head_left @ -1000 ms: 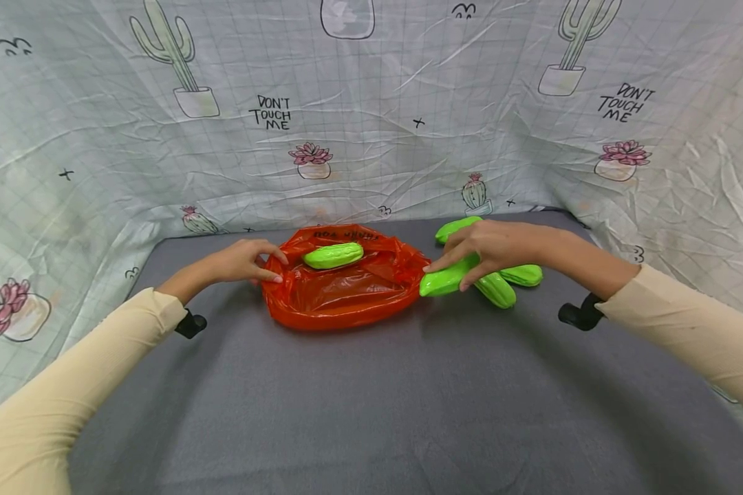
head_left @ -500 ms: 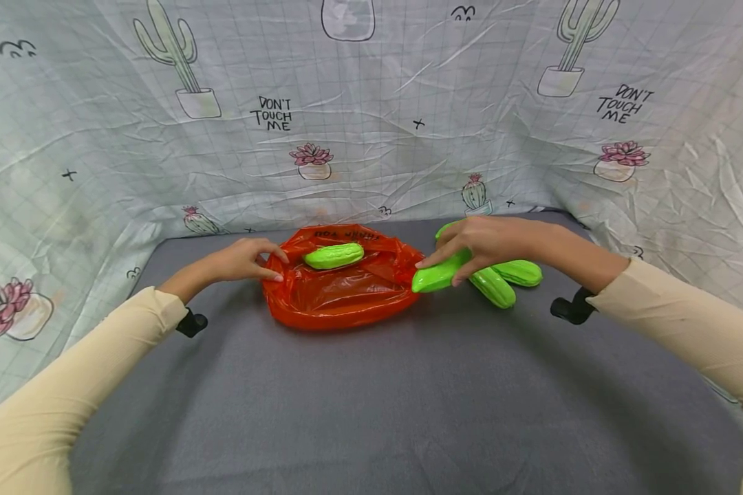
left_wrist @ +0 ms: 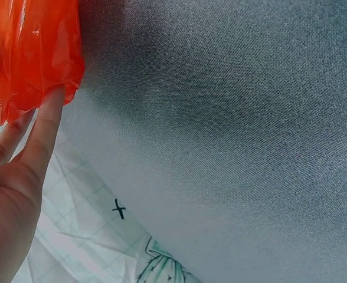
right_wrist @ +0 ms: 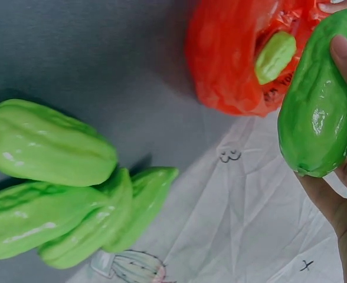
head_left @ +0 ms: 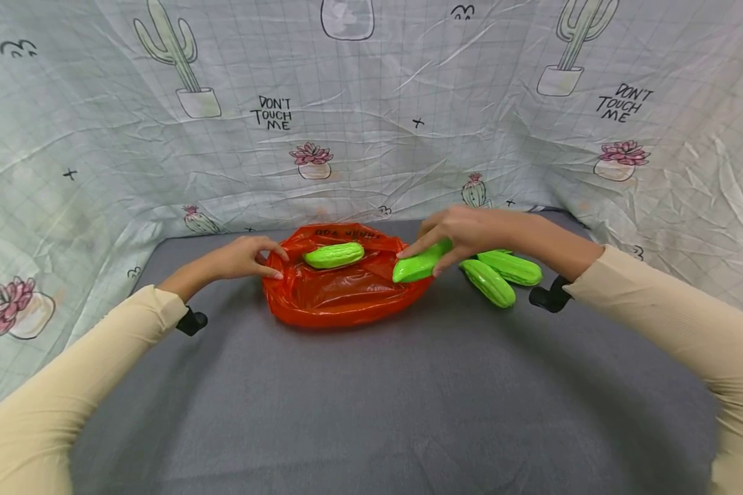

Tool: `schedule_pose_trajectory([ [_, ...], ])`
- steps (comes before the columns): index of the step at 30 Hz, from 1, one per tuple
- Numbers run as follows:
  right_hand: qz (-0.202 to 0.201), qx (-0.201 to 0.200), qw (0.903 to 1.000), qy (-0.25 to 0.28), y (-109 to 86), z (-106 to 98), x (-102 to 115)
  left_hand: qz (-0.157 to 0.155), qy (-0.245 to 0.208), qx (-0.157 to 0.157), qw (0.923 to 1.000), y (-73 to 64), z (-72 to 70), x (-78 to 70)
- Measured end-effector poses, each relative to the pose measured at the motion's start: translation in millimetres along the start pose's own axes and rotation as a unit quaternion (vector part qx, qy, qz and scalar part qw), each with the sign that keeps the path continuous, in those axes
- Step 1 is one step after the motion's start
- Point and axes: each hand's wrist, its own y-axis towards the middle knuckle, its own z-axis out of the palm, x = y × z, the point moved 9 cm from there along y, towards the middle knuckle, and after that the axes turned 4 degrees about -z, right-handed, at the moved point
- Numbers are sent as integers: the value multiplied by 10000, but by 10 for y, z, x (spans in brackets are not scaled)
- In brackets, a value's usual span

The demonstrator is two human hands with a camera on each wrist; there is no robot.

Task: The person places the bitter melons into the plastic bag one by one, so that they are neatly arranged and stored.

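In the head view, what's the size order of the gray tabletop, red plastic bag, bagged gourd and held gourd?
1. Gray tabletop
2. Red plastic bag
3. Bagged gourd and held gourd: too alike to rank; the right hand partly covers the latter.

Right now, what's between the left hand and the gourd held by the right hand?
The open red bag, with one green gourd lying in its mouth, between left hand and held gourd; the head view shows it.
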Motion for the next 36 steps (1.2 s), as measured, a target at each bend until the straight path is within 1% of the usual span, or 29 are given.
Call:
schedule_pose_trajectory([
  [7, -8, -66, 10000, -37, 148, -38, -45, 40, 109, -67, 9999, 20, 4, 5],
  [12, -21, -75, 9999, -67, 248, 14, -91, 105, 79, -27, 9999, 40, 36, 1],
  [18, 47, -13, 10000, -44, 408, 100, -166, 120, 156, -94, 9998, 43, 19, -15],
  [25, 40, -117, 9998, -145, 649, 99, -194, 188, 159, -91, 9997, 63, 5, -45],
  [31, 148, -64, 9994, -310, 915, 89, -244, 129, 137, -84, 9998, 70, -3, -54],
  [36, 103, -83, 9996, -261, 1125, 52, -259, 87, 212, -98, 9997, 76, -6, -60],
])
